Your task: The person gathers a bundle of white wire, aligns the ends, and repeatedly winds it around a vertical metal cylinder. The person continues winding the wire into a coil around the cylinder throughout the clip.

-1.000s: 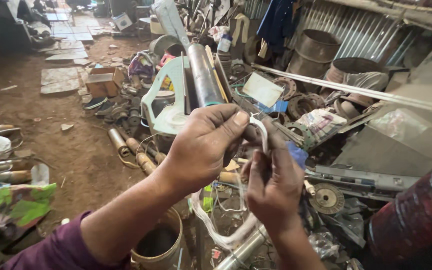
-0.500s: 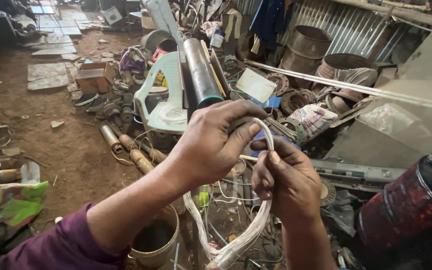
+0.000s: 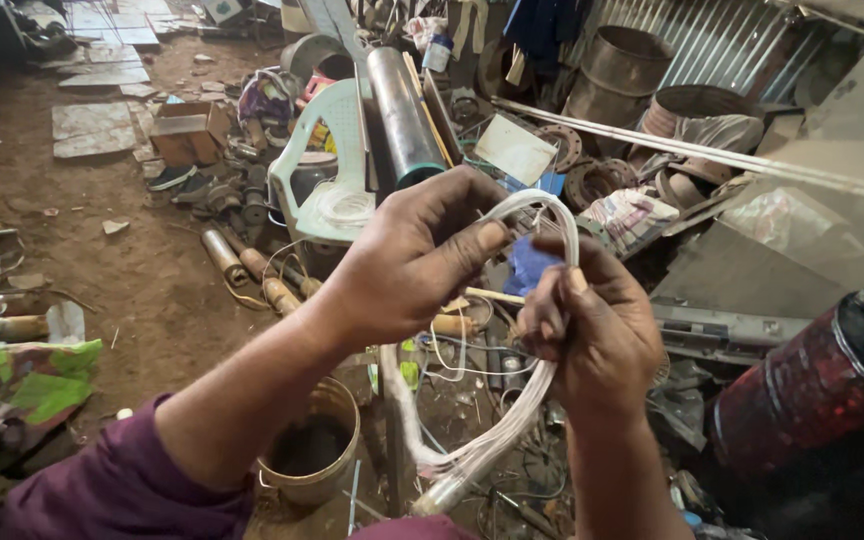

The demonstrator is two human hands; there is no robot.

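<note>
A bundle of thin white wires (image 3: 542, 205) arches between both hands in the middle of the head view. My left hand (image 3: 407, 262) pinches the bundle's top with thumb and fingers. My right hand (image 3: 592, 320) grips the same bundle just to the right, fingers curled around it. Below my right hand the strands (image 3: 497, 430) hang down and curve into a pale sleeve end (image 3: 437, 495) near the bottom edge. The back of the bundle is hidden behind my palms.
A pale green plastic chair (image 3: 332, 170) and a dark metal pipe (image 3: 402, 110) lean behind the hands. A rusty round tin (image 3: 312, 450) sits below my left forearm. A dark red drum (image 3: 812, 400) stands at right. Scrap metal, barrels and corrugated sheets crowd the back.
Both hands have risen slightly and drawn the wires up into a taller loop. My right hand has shifted its grip higher on the bundle.
</note>
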